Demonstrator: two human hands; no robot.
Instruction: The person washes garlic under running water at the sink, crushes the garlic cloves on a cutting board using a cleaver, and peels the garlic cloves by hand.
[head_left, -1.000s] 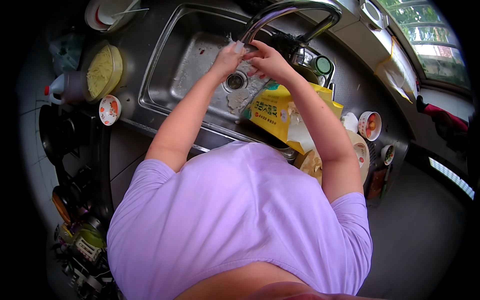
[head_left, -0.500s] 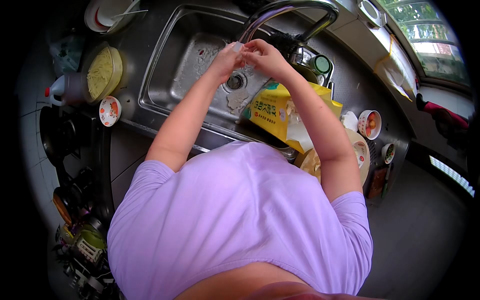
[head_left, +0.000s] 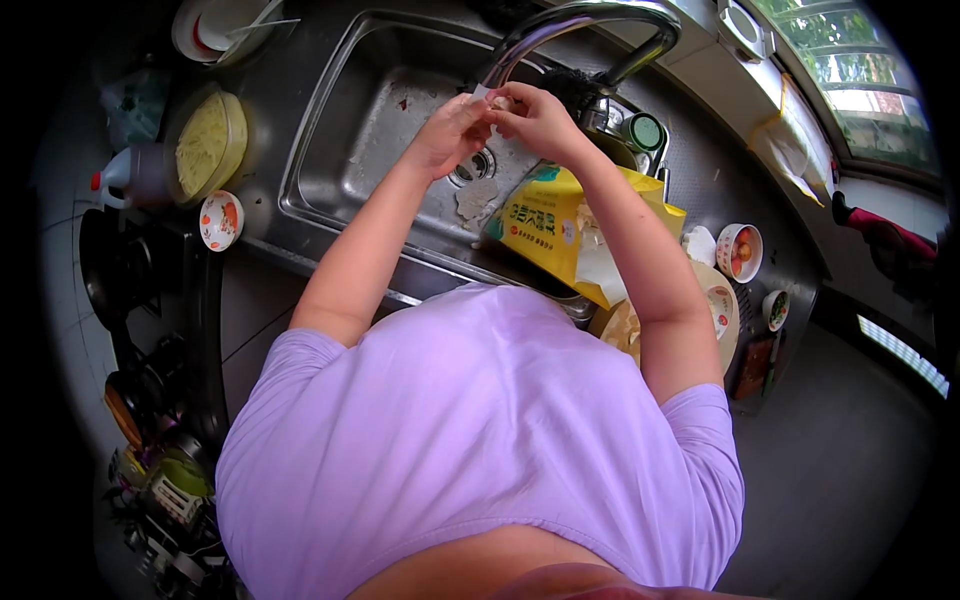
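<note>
My left hand point(head_left: 450, 137) and my right hand point(head_left: 543, 122) meet under the spout of the curved chrome faucet point(head_left: 640, 12), above the metal sink point(head_left: 375, 130). Pinched in my right fingers is a small pale piece point(head_left: 503, 103), too small to name. My left fingertips are bent in against it and the right fingers; what they grip is partly hidden. Below them are the drain point(head_left: 472, 165) and a whitish scrap point(head_left: 477, 199) on the sink floor. A yellow printed bag point(head_left: 540, 222) lies over the sink's right side, below my right forearm.
On the left stand a yellow container of pale shreds point(head_left: 205, 145), a patterned bowl point(head_left: 221, 220) and a jug with a red cap point(head_left: 120, 180). To the right are a bowl of reddish pieces point(head_left: 739, 250), a small bowl of greens point(head_left: 776, 309) and a green-lidded jar point(head_left: 642, 131).
My left hand has turned slightly and its fingers have opened a little from the palm. The splashed water on the sink floor has thinned. My right hand has barely moved.
</note>
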